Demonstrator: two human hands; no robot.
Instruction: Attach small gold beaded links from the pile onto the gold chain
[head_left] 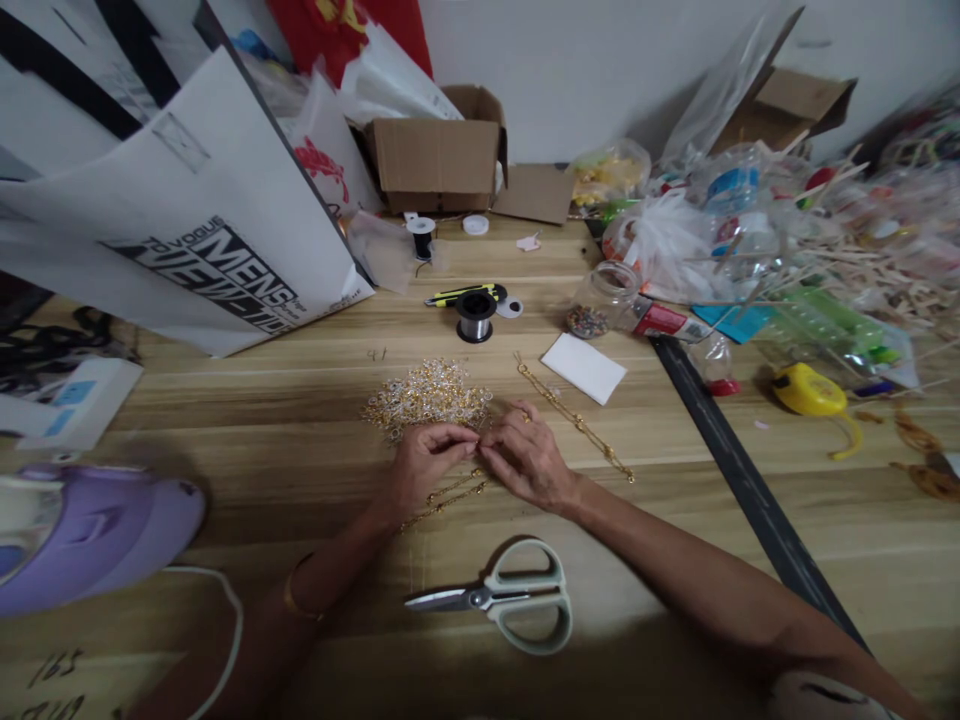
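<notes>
"While we're looking at the middle of the frame, how does the gold chain (444,507) there appear?"

"Thin, shiny and beaded, laid in two slanting strands that run down and left from under the fingers."

"And the grip?"

"The left hand (424,465) has thumb and forefinger pinched nearly together, and the right hand (529,460) curls in to meet it, fingertips close. Whatever is between them is too small to tell."

"What surrounds that?"

"Just above, a glittering heap of small gold and silvery pieces (427,395). Right of centre, a second gold chain (579,422). Lower centre, pale-handled scissors (481,598); upper centre, a wire spool (475,320)."
</notes>
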